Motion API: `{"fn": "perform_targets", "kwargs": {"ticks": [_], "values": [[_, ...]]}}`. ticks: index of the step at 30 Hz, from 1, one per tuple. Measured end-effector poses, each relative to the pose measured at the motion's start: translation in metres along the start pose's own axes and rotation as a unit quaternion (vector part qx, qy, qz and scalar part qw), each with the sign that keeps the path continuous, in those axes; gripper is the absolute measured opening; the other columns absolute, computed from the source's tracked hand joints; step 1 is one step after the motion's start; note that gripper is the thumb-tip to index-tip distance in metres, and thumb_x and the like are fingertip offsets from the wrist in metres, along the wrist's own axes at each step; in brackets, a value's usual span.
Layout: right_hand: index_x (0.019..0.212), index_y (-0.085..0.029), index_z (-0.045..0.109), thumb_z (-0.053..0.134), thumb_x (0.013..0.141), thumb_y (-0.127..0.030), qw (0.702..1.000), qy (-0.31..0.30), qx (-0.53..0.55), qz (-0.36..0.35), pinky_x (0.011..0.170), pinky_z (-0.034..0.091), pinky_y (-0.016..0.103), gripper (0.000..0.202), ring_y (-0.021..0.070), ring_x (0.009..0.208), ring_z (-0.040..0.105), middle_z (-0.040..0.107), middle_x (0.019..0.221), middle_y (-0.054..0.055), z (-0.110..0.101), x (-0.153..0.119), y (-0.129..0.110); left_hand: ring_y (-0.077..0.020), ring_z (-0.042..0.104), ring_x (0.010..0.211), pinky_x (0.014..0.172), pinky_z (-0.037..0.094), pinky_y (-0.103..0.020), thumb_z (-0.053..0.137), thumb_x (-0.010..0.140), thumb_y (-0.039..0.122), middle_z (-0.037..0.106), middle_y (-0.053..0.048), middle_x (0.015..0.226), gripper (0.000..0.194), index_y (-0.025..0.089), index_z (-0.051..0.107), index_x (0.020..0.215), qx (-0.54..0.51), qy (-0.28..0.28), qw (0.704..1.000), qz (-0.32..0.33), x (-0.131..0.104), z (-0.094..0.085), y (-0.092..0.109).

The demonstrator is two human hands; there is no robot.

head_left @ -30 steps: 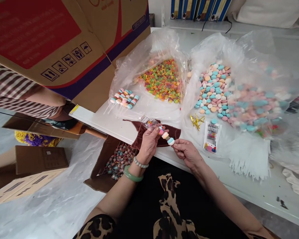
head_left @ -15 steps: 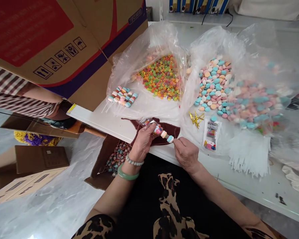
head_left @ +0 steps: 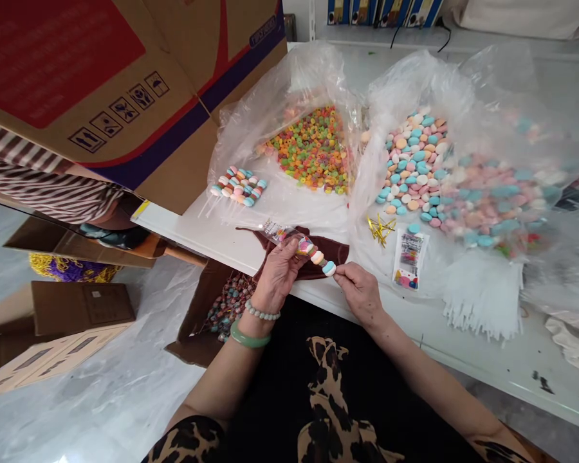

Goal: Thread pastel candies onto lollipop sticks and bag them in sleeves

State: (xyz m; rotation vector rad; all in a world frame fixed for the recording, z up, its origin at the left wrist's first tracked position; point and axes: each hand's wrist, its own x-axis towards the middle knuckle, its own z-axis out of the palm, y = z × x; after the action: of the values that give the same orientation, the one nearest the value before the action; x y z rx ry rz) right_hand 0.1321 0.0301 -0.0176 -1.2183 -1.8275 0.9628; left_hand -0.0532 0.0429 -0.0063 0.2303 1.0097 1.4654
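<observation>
Near the table's front edge my left hand [head_left: 282, 267] is closed around a small printed plastic bag [head_left: 273, 230]. Out of the bag's lower end comes a candy skewer [head_left: 317, 258], its peach, white and blue pieces showing; the rest is inside the bag or behind my fingers. My right hand [head_left: 360, 289] pinches the skewer's end just past the blue and white piece; the stick itself is mostly hidden. Under the hands lies a dark brown cloth [head_left: 322, 272]. Several finished skewers [head_left: 240, 186] rest in a row to the left. A flat stack of printed bags [head_left: 409, 260] lies right of my right hand.
Clear plastic sheets carry ring candies [head_left: 313, 151] and pastel candies [head_left: 417, 161]. Gold twist ties [head_left: 380, 230] and white sticks [head_left: 485, 296] lie to the right. A big carton [head_left: 174, 148] stands left; below the table edge is an open box [head_left: 193, 321] of wrapped skewers. Someone in striped clothing is behind the carton.
My right fingers have loosened from a tight fist to a pinch at the skewer's end. The bag's top has tilted out to the left, showing more of it.
</observation>
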Motion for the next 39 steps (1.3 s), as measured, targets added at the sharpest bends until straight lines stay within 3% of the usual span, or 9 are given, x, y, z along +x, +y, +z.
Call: {"fn": "perform_targets", "kwargs": {"ticks": [5, 9, 13, 18, 24, 28, 33, 36, 39], "values": [[0.071, -0.021, 0.066, 0.061, 0.074, -0.027, 0.97, -0.063, 0.183, 0.146, 0.057, 0.036, 0.026, 0.009, 0.0124, 0.059, 0.047, 0.056, 0.064, -0.002, -0.003, 0.004, 0.002, -0.0148, 0.067, 0.074, 0.078, 0.055, -0.031, 0.084, 0.063, 0.026, 0.071, -0.005, 0.08, 0.029, 0.012, 0.072, 0.085, 0.052, -0.036, 0.998, 0.009, -0.004, -0.002, -0.001], [0.072, -0.016, 0.066, 0.071, 0.063, -0.028, 0.863, -0.15, 0.373, 0.304, 0.042, 0.015, 0.022, 0.016, 0.0044, 0.043, 0.027, 0.049, 0.056, -0.004, -0.005, 0.006, 0.006, -0.0194, 0.067, 0.075, 0.078, 0.055, -0.036, 0.081, 0.067, 0.037, 0.072, -0.009, 0.082, 0.033, 0.01, 0.072, 0.083, 0.112, -0.085, 0.99, -0.032, -0.005, -0.009, 0.006], [0.07, -0.013, 0.062, 0.075, 0.058, -0.023, 0.756, -0.196, 0.494, 0.382, 0.039, 0.007, 0.019, 0.02, -0.0004, 0.038, 0.02, 0.048, 0.054, -0.005, -0.006, 0.009, 0.009, -0.0221, 0.068, 0.085, 0.08, 0.056, -0.037, 0.077, 0.073, 0.037, 0.072, -0.011, 0.092, 0.033, 0.012, 0.072, 0.095, 0.117, -0.107, 0.985, -0.074, -0.003, -0.017, 0.015], [0.07, -0.014, 0.056, 0.075, 0.06, -0.02, 0.693, -0.217, 0.548, 0.415, 0.037, 0.008, 0.015, 0.022, -0.0022, 0.035, 0.02, 0.049, 0.055, -0.006, -0.006, 0.013, 0.01, -0.0198, 0.068, 0.087, 0.083, 0.055, -0.036, 0.075, 0.076, 0.034, 0.071, -0.009, 0.094, 0.036, 0.015, 0.069, 0.106, 0.09, -0.116, 0.988, -0.053, 0.0, -0.019, 0.016], [0.069, -0.014, 0.058, 0.075, 0.059, -0.022, 0.741, -0.2, 0.506, 0.394, 0.038, 0.006, 0.018, 0.021, -0.0009, 0.037, 0.02, 0.047, 0.054, -0.006, -0.002, 0.012, 0.01, -0.025, 0.069, 0.091, 0.088, 0.054, -0.043, 0.074, 0.075, 0.045, 0.072, -0.011, 0.093, 0.036, 0.013, 0.07, 0.092, 0.07, -0.111, 0.988, -0.078, -0.004, -0.011, 0.009], [0.068, -0.016, 0.062, 0.072, 0.059, -0.027, 0.835, -0.122, 0.409, 0.347, 0.041, 0.012, 0.021, 0.017, 0.0032, 0.041, 0.022, 0.044, 0.051, -0.007, 0.004, 0.008, 0.006, -0.0238, 0.07, 0.083, 0.085, 0.054, -0.039, 0.081, 0.067, 0.035, 0.073, -0.009, 0.088, 0.034, 0.011, 0.07, 0.089, 0.097, -0.092, 0.988, -0.077, -0.007, -0.002, -0.002], [0.061, -0.019, 0.062, 0.064, 0.067, -0.027, 0.96, 0.007, 0.212, 0.181, 0.06, 0.035, 0.026, 0.011, 0.0129, 0.064, 0.046, 0.054, 0.063, -0.002, 0.01, 0.002, -0.002, -0.0213, 0.07, 0.078, 0.079, 0.054, -0.034, 0.083, 0.065, 0.033, 0.072, -0.008, 0.086, 0.036, 0.011, 0.069, 0.091, 0.057, -0.029, 0.997, -0.052, -0.011, 0.011, -0.018], [0.064, -0.02, 0.062, 0.065, 0.069, -0.03, 0.951, 0.025, 0.244, 0.189, 0.057, 0.034, 0.026, 0.012, 0.0125, 0.061, 0.044, 0.052, 0.061, -0.002, 0.01, 0.002, -0.003, -0.0239, 0.07, 0.086, 0.082, 0.055, -0.039, 0.08, 0.069, 0.038, 0.071, -0.008, 0.093, 0.039, 0.013, 0.068, 0.097, 0.013, -0.036, 0.996, -0.084, -0.013, 0.013, -0.022], [0.068, -0.018, 0.062, 0.069, 0.064, -0.033, 0.878, 0.005, 0.381, 0.289, 0.043, 0.019, 0.023, 0.016, 0.0071, 0.046, 0.026, 0.039, 0.05, -0.007, 0.008, 0.005, 0.001, -0.0217, 0.068, 0.087, 0.081, 0.055, -0.039, 0.076, 0.074, 0.039, 0.07, -0.009, 0.099, 0.038, 0.015, 0.067, 0.103, 0.011, -0.041, 0.995, -0.093, -0.013, 0.009, -0.022]]}}
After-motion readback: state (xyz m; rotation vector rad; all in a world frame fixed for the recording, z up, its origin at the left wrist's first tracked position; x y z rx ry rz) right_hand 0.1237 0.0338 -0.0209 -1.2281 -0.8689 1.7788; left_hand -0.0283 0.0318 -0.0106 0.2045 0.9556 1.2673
